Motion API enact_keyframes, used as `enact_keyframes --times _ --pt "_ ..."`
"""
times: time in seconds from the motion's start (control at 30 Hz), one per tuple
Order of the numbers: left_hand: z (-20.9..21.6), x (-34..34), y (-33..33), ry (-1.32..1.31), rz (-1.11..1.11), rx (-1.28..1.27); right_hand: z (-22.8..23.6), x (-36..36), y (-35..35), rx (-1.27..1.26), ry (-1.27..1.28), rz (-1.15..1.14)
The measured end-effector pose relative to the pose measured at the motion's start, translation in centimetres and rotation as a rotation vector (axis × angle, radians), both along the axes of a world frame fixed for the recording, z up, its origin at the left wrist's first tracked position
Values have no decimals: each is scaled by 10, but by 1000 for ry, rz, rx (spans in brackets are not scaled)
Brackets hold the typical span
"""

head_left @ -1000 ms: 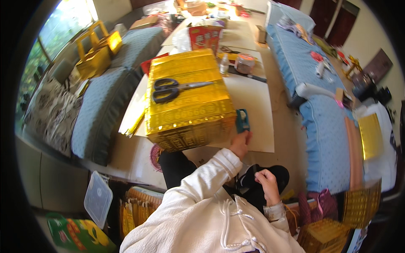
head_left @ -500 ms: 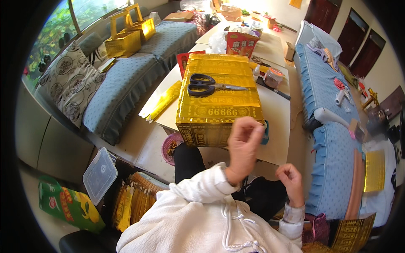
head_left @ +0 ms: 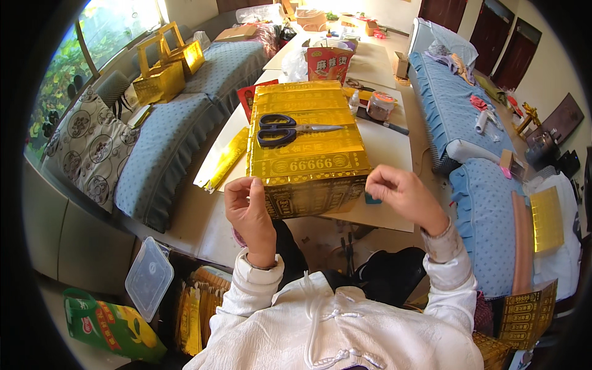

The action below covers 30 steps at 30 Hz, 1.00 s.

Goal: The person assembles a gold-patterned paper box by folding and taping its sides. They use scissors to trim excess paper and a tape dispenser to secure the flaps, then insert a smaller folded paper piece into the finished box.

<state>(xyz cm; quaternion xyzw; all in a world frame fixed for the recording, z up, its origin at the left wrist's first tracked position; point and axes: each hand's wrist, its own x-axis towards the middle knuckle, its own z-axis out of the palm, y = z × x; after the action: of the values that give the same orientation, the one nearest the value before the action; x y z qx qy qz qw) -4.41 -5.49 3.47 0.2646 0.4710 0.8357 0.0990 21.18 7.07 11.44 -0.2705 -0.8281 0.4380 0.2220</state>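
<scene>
A large box wrapped in gold foil paper [head_left: 305, 148] lies on the white table [head_left: 388, 148] in front of me. Black-handled scissors [head_left: 290, 131] rest on its top. My left hand [head_left: 250, 209] is raised at the box's near left corner, fingers held together, and what it holds is hidden. My right hand [head_left: 404, 194] hovers at the near right corner with its fingertips pinched, nothing visible in them. Just under the right hand, a small teal object [head_left: 372, 198] sits on the table edge.
Blue cushioned benches flank the table at left [head_left: 166, 148] and right [head_left: 487, 209]. Gold baskets [head_left: 163, 68] stand on the left bench. A red packet [head_left: 328, 61] and a small round tub [head_left: 380, 105] lie beyond the box. A clear lid [head_left: 149, 277], a green bag [head_left: 111, 324] and gold paper stacks [head_left: 194, 308] are on the floor.
My left hand left the teal object at the table edge and rose to the box's left corner. My right hand came up from my lap to the right corner. The view shifted.
</scene>
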Motion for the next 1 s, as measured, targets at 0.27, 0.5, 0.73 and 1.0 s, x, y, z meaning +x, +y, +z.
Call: enact_keyframes --times 0.27,0.5,0.73,1.0 --pt "-15 -15 11 314 243 -145 6 -23 50 -44 -101 35" --pt "-16 -23 13 377 250 -214 -2 -37 66 -69 -184 12" --pt "-17 -28 15 388 235 -231 -2 -44 68 -61 -212 -39" --pt "-19 -30 15 389 204 -222 -2 -46 65 -37 -249 -80"
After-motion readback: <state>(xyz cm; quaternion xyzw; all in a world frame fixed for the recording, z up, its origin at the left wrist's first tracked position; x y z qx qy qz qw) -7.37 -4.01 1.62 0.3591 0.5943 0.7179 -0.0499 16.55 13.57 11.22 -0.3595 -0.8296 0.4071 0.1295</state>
